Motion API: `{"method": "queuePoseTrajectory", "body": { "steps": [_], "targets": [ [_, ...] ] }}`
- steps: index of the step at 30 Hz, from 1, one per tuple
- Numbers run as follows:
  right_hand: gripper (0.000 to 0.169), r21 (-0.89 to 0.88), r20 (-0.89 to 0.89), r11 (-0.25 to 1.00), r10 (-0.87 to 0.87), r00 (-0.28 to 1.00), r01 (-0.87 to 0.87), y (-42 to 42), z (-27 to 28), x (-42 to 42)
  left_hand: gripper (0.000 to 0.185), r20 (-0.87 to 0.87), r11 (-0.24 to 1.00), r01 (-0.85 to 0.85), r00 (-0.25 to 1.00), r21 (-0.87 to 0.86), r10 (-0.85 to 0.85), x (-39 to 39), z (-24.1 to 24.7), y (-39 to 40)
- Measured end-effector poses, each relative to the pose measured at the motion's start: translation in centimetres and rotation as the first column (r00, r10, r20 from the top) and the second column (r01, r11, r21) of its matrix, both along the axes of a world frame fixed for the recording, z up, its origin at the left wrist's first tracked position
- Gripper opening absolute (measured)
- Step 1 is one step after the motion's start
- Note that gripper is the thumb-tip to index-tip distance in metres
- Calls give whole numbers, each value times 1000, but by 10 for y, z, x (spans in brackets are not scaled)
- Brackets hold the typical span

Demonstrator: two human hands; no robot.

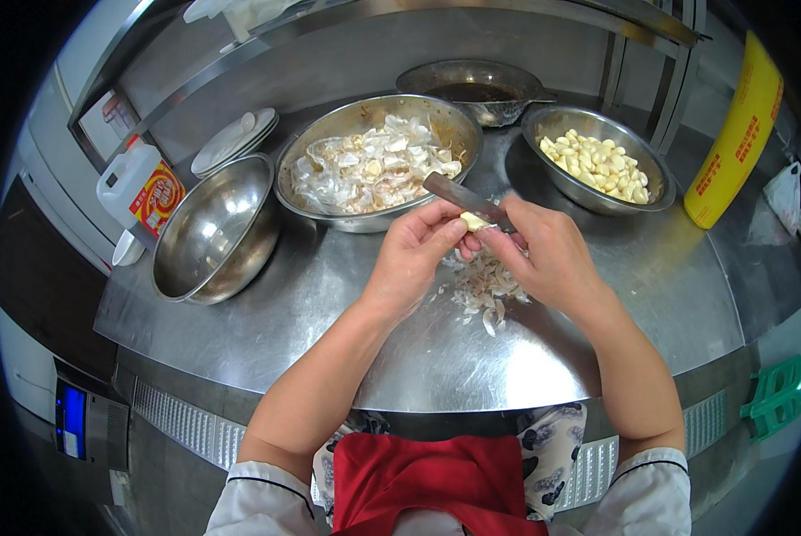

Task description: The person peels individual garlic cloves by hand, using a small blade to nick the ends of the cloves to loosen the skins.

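My left hand (pixel 417 248) pinches a pale garlic clove (pixel 474 222) between its thumb and fingers. A knife with a dull metal blade (pixel 459 195) is in my right hand (pixel 544 251), whose thumb touches the clove; the blade points up and left. Below both hands, loose garlic skins (pixel 491 285) lie in a small heap on the steel table. Beyond my left hand a wide metal basin (pixel 380 223) holds many papery garlic skins (pixel 400 161) with a clove among them. Beyond my right hand, peeled garlic cloves (pixel 595 164) fill part of a metal bowl (pixel 665 194).
An empty metal bowl (pixel 216 231) leans tilted at the left, near stacked white plates (pixel 236 141) and a plastic jug (pixel 136 184). A pan of dark liquid (pixel 474 90) stands at the back. A yellow roll (pixel 735 141) stands upright at the right. A shelf edge (pixel 400 10) runs overhead.
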State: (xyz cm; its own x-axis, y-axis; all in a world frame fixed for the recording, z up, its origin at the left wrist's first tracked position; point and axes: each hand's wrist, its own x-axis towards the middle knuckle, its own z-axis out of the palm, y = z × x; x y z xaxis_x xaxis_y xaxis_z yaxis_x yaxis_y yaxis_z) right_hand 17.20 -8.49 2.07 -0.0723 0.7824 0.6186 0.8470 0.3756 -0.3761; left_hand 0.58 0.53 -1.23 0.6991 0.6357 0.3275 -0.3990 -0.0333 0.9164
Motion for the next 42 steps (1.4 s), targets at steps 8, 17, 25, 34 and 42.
{"method": "queuePoseTrajectory", "body": {
  "steps": [8, 17, 25, 34, 42],
  "targets": [
    [20, -8, -39, 1000, 26, 999, -26, 4, -3, 5, 17, -16, 1000, 12, 1000, -3, -12, 1, 4, -2],
    [22, -76, -102, 996, 31, 994, -39, 4, -1, 6, 19, -27, 999, 40, 999, -10, -40, 1, 4, -3],
    [21, -131, -321, 983, 82, 943, -130, 8, -4, 13, 24, 11, 996, 25, 1000, -85, -24, 1, 6, -5],
    [22, -217, -271, 964, 90, 958, -152, 4, -1, 10, 24, 5, 998, 5, 1000, -62, -5, 2, 3, -3],
    [23, -183, -127, 978, 79, 989, -102, 2, 4, 9, 18, -25, 1000, 14, 1000, 7, -14, 1, 3, -3]
  ]
}}
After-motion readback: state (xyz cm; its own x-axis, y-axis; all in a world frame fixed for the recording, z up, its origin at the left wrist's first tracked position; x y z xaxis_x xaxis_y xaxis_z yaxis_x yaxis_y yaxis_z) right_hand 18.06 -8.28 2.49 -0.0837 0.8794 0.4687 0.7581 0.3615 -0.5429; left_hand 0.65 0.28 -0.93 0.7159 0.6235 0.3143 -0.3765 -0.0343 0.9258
